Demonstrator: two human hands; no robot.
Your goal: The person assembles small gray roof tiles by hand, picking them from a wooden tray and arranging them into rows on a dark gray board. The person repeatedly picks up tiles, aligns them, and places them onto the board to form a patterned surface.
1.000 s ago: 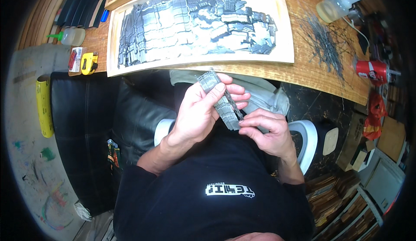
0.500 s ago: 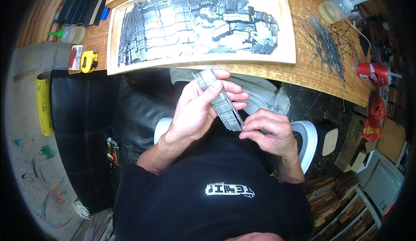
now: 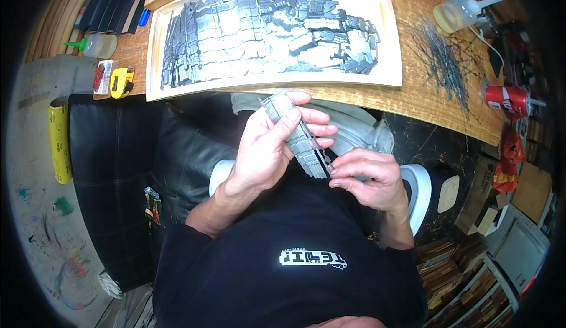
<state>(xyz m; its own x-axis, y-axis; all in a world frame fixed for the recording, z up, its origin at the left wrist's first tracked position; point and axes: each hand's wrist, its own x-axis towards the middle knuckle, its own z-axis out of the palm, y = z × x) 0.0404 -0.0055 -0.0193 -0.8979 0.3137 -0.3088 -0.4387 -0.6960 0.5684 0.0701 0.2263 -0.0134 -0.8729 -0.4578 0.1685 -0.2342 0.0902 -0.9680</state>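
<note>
Left hand (image 3: 259, 148) gripping a slatted grey panel (image 3: 302, 145) below the bench's (image 3: 424, 112) near edge, white lettering (image 3: 312, 259) across a black T-shirt (image 3: 242, 275), right hand (image 3: 370, 177) pinching the panel's lower right edge, slightly farther right than before, white-marked red can (image 3: 506, 101) at bench's right edge.

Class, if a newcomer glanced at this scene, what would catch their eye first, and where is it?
Probably the pale wooden tray at the top centre, covered with grey and black pieces. Just below it in the picture, the left hand holds a slim grey strip, the right hand pinching at its lower end. A red can stands out at far right.
</note>
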